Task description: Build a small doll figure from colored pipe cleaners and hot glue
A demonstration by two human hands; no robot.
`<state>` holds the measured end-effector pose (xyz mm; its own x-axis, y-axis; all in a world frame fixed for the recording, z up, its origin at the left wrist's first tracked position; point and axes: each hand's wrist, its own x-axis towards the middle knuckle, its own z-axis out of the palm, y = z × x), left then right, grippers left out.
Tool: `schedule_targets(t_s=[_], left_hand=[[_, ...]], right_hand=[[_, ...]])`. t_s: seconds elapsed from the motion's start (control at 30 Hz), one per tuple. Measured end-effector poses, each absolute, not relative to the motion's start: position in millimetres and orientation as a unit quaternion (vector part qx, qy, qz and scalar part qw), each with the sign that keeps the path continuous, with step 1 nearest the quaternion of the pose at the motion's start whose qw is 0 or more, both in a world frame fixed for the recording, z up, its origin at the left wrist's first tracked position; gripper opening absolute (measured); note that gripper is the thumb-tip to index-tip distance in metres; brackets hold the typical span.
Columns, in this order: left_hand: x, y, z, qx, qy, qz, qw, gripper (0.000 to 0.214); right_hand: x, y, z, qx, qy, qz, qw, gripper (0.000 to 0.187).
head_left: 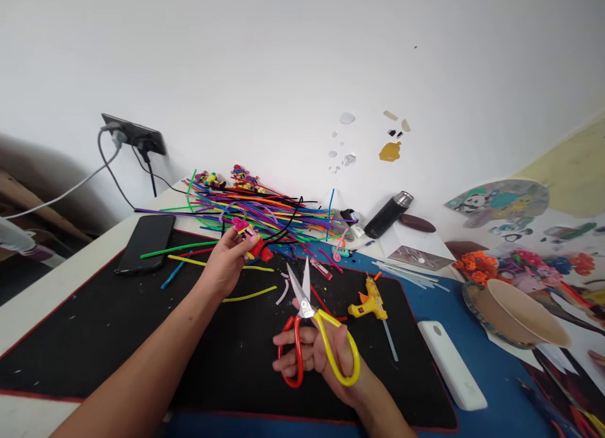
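My left hand [225, 261] is closed on a small figure [246, 231] of pink, yellow and red pipe cleaners, above the far part of the black mat. Scissors [306, 308] with one red and one yellow handle are in my right hand [326, 356]; my fingers pass through the loops. Their blades point away from me and stand a little apart, touching nothing. Green, yellow and red pipe cleaners [249, 293] lie on the mat [246, 356] around my left hand. Part of the figure is hidden by my fingers.
A heap of coloured pipe cleaners [265, 205] lies against the wall, with small figures [243, 173] behind. A yellow glue gun [371, 302] lies right of the scissors. Also around are a phone [146, 242], a black flask [388, 214], a white box [451, 365] and a bowl [524, 312].
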<state>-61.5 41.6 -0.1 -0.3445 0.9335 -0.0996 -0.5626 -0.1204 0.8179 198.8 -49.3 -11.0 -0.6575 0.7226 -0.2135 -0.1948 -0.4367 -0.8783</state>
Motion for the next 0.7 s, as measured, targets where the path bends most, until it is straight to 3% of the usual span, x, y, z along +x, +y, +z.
schedule_targets(t_s=[0.27,0.7], left_hand=[[-54,37,4,0.285,0.418,0.698,0.507,0.04],[-46,29,8,0.257,0.397,0.633,0.613,0.048]], right_hand=[[192,-47,-10,-0.361,-0.497,0.734,0.29,0.077],[168,-35,-16,-0.457,-0.506,0.663,0.309,0.077]])
